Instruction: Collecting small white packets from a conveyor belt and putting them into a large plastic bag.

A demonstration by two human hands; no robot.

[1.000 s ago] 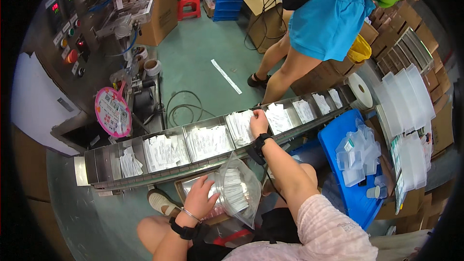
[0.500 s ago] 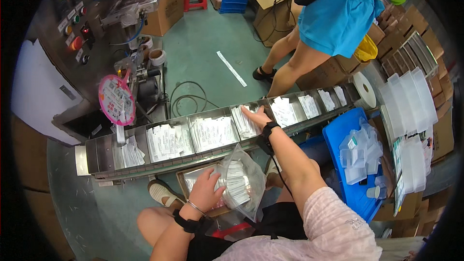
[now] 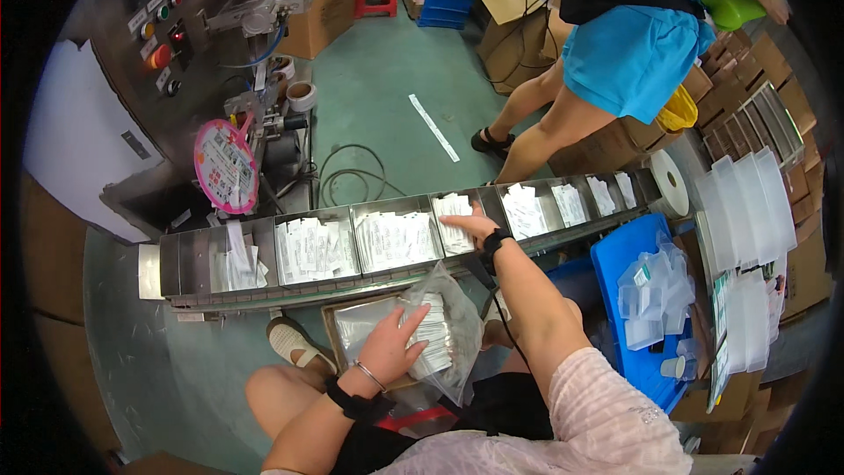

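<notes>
My right hand (image 3: pixel 475 230) reaches into a middle compartment of a long metal conveyor trough (image 3: pixel 308 289), with its thumb stretched across a row of white paper packets (image 3: pixel 454 209). Its thumb and fingers are apart, though some fingertips are hidden. My left hand (image 3: pixel 391 349) is spread, its fingertips at the side of a clear plastic bag (image 3: pixel 462 327). Inside that bag stands a row of white packets (image 3: pixel 432 334). Under the bag is a shallow cardboard box (image 3: pixel 332 321), between my knees and the trough.
White packets (image 3: pixel 391 240) fill other compartments. A machine with a control panel (image 3: pixel 154 26) and a pink round fan (image 3: pixel 226 165) stand left. At right are a blue crate (image 3: pixel 607 251) with clear plastic boxes and stacked translucent trays (image 3: pixel 747 211). A person in blue (image 3: pixel 633 53) stands beyond.
My left hand has moved right, onto the bag's side. In the trough my right thumb has shifted lower over the packets. The person in blue now shows more of an outstretched arm.
</notes>
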